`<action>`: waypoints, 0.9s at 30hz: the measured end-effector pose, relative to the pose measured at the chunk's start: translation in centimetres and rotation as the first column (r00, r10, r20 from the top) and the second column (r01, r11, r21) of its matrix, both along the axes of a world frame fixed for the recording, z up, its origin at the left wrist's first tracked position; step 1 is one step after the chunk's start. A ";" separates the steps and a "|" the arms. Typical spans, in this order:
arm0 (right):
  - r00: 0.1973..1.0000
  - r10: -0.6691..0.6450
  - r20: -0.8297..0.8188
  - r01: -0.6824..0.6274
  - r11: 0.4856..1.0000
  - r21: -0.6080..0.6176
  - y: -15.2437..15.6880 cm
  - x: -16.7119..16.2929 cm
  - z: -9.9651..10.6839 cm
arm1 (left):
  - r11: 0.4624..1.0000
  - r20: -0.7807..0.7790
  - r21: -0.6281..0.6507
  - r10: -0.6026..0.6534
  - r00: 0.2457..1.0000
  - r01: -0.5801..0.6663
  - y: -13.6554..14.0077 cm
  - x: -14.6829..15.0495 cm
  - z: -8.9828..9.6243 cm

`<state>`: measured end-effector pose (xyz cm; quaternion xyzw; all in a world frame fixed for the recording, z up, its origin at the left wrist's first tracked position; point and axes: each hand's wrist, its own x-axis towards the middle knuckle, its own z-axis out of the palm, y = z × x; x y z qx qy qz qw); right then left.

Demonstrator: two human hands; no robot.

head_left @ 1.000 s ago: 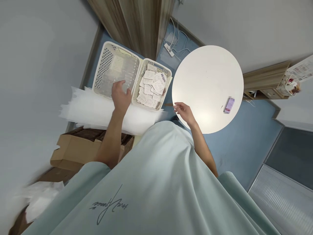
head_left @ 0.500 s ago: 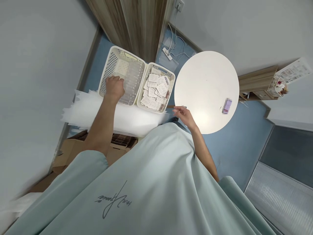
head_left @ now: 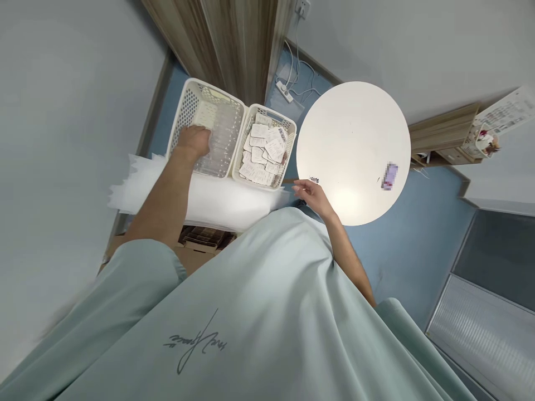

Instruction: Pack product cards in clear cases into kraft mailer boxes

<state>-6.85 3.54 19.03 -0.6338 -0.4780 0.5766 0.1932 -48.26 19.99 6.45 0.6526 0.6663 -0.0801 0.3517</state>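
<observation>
My left hand (head_left: 193, 141) reaches down into the larger cream basket (head_left: 186, 83), at the near left end of a row of clear plastic packs (head_left: 225, 133). Its fingers point downward and their tips are hidden, so I cannot tell whether they grip a pack. Beside it, a smaller cream basket (head_left: 292, 123) holds a loose pile of printed white cards (head_left: 261, 153). My right hand (head_left: 313, 197) hovers by the near left edge of the round white table (head_left: 351, 133), its fingers loosely bent and partly apart, with nothing visible in them.
White foam sheeting (head_left: 225, 203) with ragged ends lies just in front of the baskets. Below are cardboard boxes (head_left: 194, 259). A blurred purple object (head_left: 390, 176) and a small dark coil (head_left: 314, 180) rest on the table. A power strip (head_left: 284, 92) with cables lies behind.
My left hand has shifted slightly up and left within the larger basket, its forearm tilting further left. My right hand has hardly moved. The whole view has shifted a little.
</observation>
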 end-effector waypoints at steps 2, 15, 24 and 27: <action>1.000 0.004 -0.008 -0.004 1.000 -0.003 -0.2 0.3 -0.3 | 0.999 -0.012 0.035 0.000 1.000 0.000 -0.8 0.1 0.6; 0.999 -0.029 -0.046 0.029 1.000 0.001 -1.1 1.3 -1.7 | 0.970 0.218 0.042 0.223 0.950 -0.238 -0.1 -0.2 0.4; 0.999 -0.046 -0.027 0.046 0.999 -0.008 -1.2 1.5 -1.4 | 0.990 0.052 0.003 0.139 0.989 -0.140 0.6 0.1 0.5; 0.999 -0.043 -0.021 0.043 0.999 -0.011 -1.1 1.1 -1.5 | 0.993 0.016 0.034 0.113 0.993 -0.113 0.4 0.0 0.6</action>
